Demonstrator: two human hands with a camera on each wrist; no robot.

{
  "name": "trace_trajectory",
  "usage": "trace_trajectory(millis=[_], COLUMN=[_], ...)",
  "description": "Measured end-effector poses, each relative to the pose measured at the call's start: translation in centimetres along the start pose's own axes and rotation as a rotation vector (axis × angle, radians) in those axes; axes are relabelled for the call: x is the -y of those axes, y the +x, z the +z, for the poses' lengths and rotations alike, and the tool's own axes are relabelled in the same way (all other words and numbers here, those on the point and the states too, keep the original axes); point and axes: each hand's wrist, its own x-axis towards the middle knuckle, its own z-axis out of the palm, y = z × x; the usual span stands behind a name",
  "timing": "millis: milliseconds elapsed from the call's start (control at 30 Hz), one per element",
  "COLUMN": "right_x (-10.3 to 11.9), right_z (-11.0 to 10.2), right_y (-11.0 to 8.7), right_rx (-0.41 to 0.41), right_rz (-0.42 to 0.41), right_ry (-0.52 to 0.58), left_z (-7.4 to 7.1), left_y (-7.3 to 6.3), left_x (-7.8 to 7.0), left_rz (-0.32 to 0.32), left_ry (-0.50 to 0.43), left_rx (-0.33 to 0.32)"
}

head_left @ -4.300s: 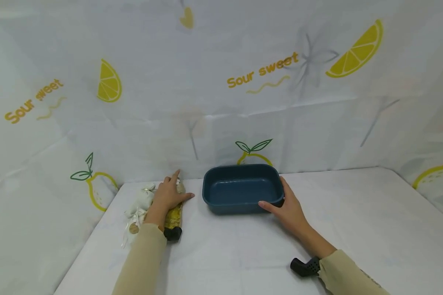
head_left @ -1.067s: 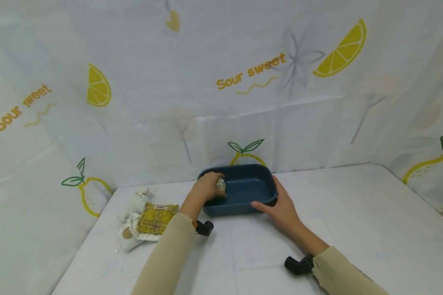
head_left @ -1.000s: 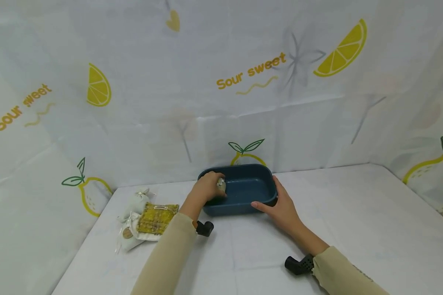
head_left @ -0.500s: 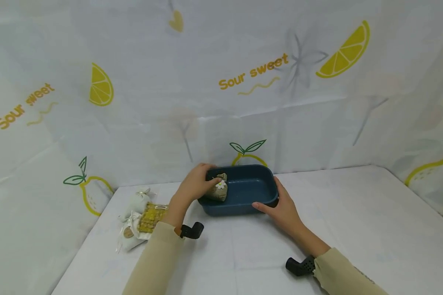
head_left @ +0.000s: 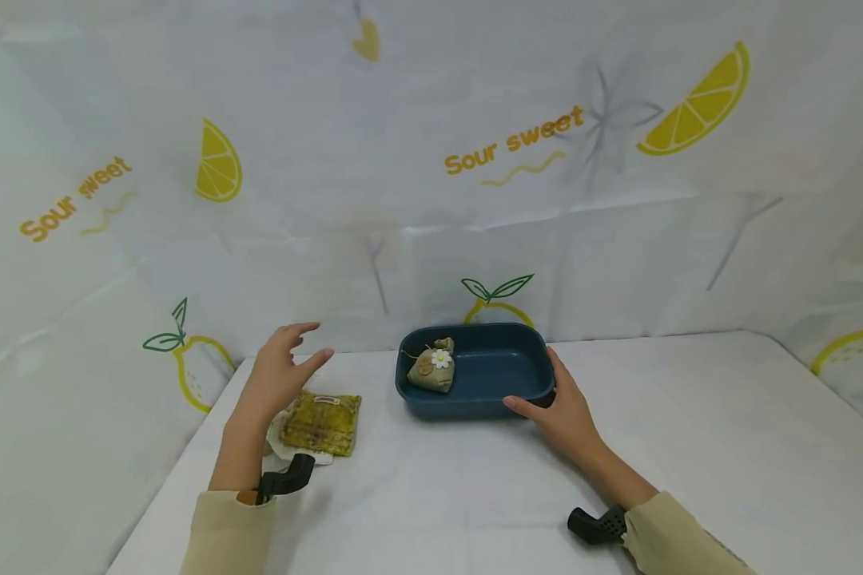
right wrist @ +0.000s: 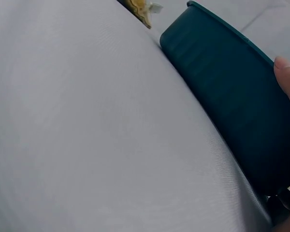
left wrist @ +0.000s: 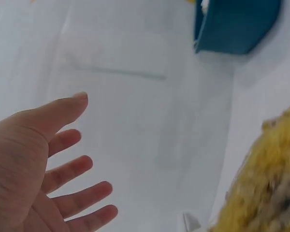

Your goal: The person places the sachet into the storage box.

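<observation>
My left hand (head_left: 275,377) is raised over the table's left side, its fingers spread and holding nothing. Beneath and beside it lies a flat yellow packet (head_left: 324,423) on top of a white pouch (head_left: 280,455). The hand and forearm hide other white pouches. A dark blue rectangular tub (head_left: 503,371) stands near the back wall. In its left end sits a small olive-beige pouch (head_left: 431,371) with a white daisy. My right hand (head_left: 566,411) grips the tub's front right corner, thumb on the rim; the right wrist view shows the thumb (right wrist: 287,79) there too.
A white cloth covers the table (head_left: 431,495). Close behind the tub hangs a white sheet (head_left: 403,200) printed with lemons. Black wrist mounts (head_left: 288,477) sit at both wrists.
My left hand carried the olive-beige pouch from the left group into the tub and let go. It has since moved back left above the yellow packet. The right hand stays on the tub.
</observation>
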Motion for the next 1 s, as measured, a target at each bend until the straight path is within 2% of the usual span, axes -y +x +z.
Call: trace_trajectory(millis=[133, 367, 567, 700, 833, 1000], right_x=[0.1, 0.4, 0.3, 0.2, 0.2, 0.0], right_z=[-0.3, -0.2, 0.0, -0.1, 0.0, 0.1], right_y=[-0.3, 0.4, 0.0, -0.2, -0.1, -0.1], right_rx=[0.0, -0.001, 0.001, -0.001, 0.0, -0.005], right_rz=[0.005, -0.015, 0.0, -0.005, -0.006, -0.007], right_ry=[-0.016, 0.0, -0.012, -0.004, 0.003, -0.002], left_z=[-0.4, -0.3, 1.0, 2.1, 2.5, 2.7], left_y=[-0.8, -0.3, -0.5, -0.5, -0.6, -0.5], left_x=[1.9, 4.8, 8.0, 9.6, 10.4, 10.5], left_rz=[-0.029, -0.091, -0.205, -0.268, -0.305, -0.293], left_ry=[-0.013, 0.005, -0.032, -0.072, -0.073, -0.032], left_rx=[-0.065, -0.082, -0.011, 0.041, 0.081, 0.104])
